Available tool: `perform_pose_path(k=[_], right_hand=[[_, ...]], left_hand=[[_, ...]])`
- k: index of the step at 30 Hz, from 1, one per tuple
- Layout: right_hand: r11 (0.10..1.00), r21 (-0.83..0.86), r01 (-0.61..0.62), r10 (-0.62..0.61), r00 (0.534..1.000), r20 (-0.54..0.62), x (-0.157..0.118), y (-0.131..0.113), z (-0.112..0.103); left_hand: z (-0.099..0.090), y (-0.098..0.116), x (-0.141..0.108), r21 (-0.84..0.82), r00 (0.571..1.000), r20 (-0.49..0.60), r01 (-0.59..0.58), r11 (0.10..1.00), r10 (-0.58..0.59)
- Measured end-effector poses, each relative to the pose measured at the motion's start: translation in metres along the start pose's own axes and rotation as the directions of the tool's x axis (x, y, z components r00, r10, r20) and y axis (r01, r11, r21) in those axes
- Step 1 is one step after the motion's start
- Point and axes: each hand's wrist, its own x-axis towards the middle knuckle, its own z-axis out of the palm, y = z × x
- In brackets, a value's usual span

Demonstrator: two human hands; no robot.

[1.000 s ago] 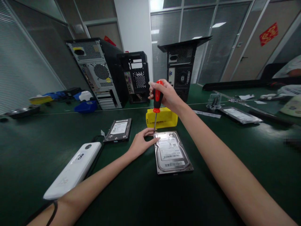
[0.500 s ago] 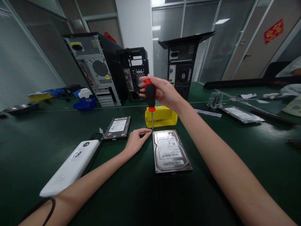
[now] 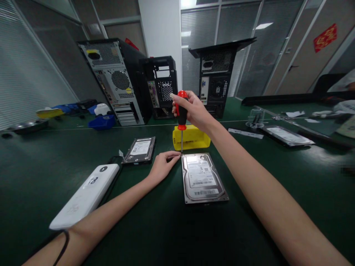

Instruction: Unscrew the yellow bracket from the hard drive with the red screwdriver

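A screwdriver with a red and black handle stands nearly upright in my right hand, whose fingers wrap round its handle. Its tip meets the far left corner of a silver hard drive lying flat, label up. My left hand rests on the table just left of that corner. Its thumb and forefinger pinch together beside the screwdriver tip; what lies between them is too small to make out. Right behind the drive sits a yellow tray.
A second hard drive and a white power bank lie to the left. Computer cases stand at the back. On the right are a clear cup, another hard drive and a metal strip. A blue bin sits back left.
My right hand has turned round the screwdriver handle, its thumb now across the front and the red top showing. The tip stays at the drive's corner; my left hand keeps its place.
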Motion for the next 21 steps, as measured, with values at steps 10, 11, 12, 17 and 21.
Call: perform_pose_path(k=[10,11,12,17,21], right_hand=[[0.997,0.079,-0.027,0.025,0.999,0.034,-0.001,-0.003,0.005],[0.998,0.068,-0.012,0.011,1.0,0.004,0.0,-0.002,0.005],[0.999,0.048,0.004,-0.003,1.0,-0.026,0.0,0.0,0.005],[0.999,-0.042,0.015,-0.019,0.997,-0.08,0.002,0.007,-0.001],[0.999,0.021,-0.034,0.035,0.998,-0.042,0.001,0.002,0.0]], left_hand=[[0.001,0.001,0.0,0.011,0.999,0.037,-0.012,1.0,0.011],[0.001,0.001,0.0,0.01,0.999,0.046,-0.01,1.0,0.009],[0.0,0.002,0.0,0.009,0.999,0.054,-0.008,1.0,0.007],[-0.001,0.005,0.0,0.003,0.999,0.036,-0.009,1.0,0.009],[0.0,0.001,0.0,-0.03,1.0,0.015,-0.013,0.999,0.013]])
